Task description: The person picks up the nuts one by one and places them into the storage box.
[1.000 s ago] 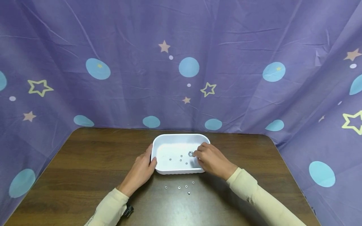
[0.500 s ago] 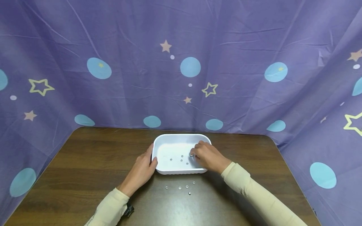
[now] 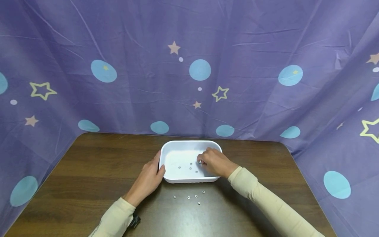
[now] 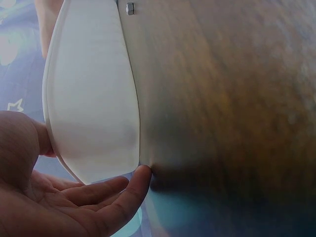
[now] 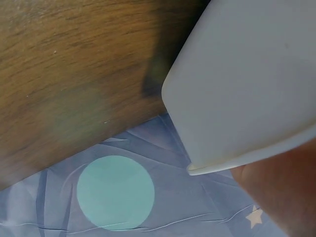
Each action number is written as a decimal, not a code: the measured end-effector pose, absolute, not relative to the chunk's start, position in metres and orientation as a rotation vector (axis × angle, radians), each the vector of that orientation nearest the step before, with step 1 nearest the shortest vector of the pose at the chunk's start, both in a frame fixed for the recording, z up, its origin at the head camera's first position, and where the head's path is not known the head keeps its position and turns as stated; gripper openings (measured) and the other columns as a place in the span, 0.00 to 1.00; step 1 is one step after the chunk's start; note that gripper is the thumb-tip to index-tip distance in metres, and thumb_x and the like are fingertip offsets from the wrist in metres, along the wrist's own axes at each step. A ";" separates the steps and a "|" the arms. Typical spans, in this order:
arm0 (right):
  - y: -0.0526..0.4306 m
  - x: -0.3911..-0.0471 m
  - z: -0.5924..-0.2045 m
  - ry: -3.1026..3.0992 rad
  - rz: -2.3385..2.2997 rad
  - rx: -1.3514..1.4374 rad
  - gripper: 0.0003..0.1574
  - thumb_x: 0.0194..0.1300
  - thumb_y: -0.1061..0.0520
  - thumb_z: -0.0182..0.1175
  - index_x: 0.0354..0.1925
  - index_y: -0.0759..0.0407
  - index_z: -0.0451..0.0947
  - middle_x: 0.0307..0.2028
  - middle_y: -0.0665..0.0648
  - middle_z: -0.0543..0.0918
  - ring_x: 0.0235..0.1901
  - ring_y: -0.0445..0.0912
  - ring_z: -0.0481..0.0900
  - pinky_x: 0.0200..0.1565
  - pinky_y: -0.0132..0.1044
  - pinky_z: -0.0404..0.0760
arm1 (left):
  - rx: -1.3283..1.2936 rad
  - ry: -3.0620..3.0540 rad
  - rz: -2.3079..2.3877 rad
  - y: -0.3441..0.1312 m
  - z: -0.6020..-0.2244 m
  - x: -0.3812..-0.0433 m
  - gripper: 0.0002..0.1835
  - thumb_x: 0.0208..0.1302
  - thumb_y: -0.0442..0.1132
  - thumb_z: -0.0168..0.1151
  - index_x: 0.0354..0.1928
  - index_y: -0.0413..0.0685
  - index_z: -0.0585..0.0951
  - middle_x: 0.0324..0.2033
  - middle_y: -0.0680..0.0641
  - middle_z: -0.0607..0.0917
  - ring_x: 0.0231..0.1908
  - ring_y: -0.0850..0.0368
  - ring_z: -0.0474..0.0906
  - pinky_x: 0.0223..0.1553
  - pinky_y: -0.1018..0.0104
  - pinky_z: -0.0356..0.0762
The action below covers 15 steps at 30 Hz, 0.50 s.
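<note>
A white rectangular tray [image 3: 190,179] stands on the table. My left hand [image 3: 148,177] holds its left end, thumb over the rim; in the left wrist view the fingers [image 4: 131,197] curve round the outer wall. My right hand [image 3: 217,162] reaches over the right rim into the tray, fingertips pinching a larger metal nut [image 3: 200,161], mostly covered by the fingers. Several small nuts [image 3: 190,168] lie loose on the tray floor, left of my right hand. Only the tray's outside and part of the right arm [image 5: 281,187] show in the right wrist view.
Several small metal nuts [image 3: 188,197] are scattered on the brown wooden table [image 3: 112,164] in front of the tray. A purple curtain [image 3: 142,82] with stars and dots hangs behind the table's far edge and along both sides.
My right hand has shifted slightly left, its fingers closing round the larger nut, which showed more openly before. My left hand keeps its hold on the tray.
</note>
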State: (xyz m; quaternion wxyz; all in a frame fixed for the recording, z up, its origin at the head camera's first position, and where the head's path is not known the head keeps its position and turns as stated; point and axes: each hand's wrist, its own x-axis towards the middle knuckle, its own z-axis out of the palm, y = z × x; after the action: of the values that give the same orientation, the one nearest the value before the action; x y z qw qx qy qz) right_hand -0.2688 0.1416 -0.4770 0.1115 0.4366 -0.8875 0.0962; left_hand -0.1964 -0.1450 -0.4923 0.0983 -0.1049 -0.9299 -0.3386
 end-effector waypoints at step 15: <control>0.142 -0.267 -0.474 -2.654 0.275 1.218 0.11 0.51 0.67 0.71 0.30 0.52 0.84 0.22 0.46 0.80 0.27 0.45 0.74 0.30 0.39 0.74 | -0.311 -2.749 -1.008 -0.145 -0.493 -0.197 0.34 0.71 0.37 0.56 0.74 0.29 0.60 0.64 0.28 0.74 0.62 0.38 0.75 0.62 0.45 0.74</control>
State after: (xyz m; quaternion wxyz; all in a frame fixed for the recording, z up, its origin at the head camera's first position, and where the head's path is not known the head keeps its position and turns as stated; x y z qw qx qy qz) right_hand -0.2666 0.1417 -0.4744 0.1042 0.4130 -0.8999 0.0933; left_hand -0.1971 -0.1447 -0.4934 0.0984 -0.1053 -0.9291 -0.3407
